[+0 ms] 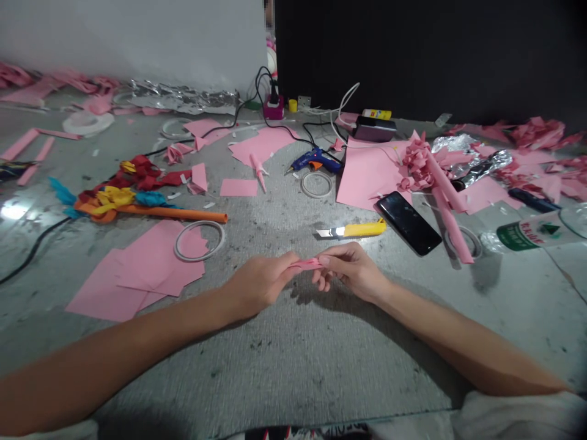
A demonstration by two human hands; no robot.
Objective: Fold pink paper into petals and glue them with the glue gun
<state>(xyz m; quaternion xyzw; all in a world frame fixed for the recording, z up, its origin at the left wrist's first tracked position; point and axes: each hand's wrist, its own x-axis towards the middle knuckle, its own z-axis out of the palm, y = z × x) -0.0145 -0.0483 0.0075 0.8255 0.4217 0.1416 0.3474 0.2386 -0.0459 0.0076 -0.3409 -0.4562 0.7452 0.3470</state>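
Observation:
A small folded strip of pink paper [308,264] is stretched between my two hands near the middle of the view. My left hand [262,280] pinches its left end, with the fingers closed. At the other end, the thumb and index finger of my right hand [351,269] grip the strip, and the other fingers curl below. Just beyond my right hand lies a yellow cutter [362,229] with its blade out. Pink paper sheets [160,260] lie to the left of my left hand, with a roll of tape [199,241] over their edge.
A black phone [409,223], a plastic bottle [527,235] and rolled pink paper [452,226] lie at the right. Farther back are a blue glue gun [316,160], cables and a purple plug adapter [274,107]. An orange paper tube [183,213] with colourful paper lies at the left.

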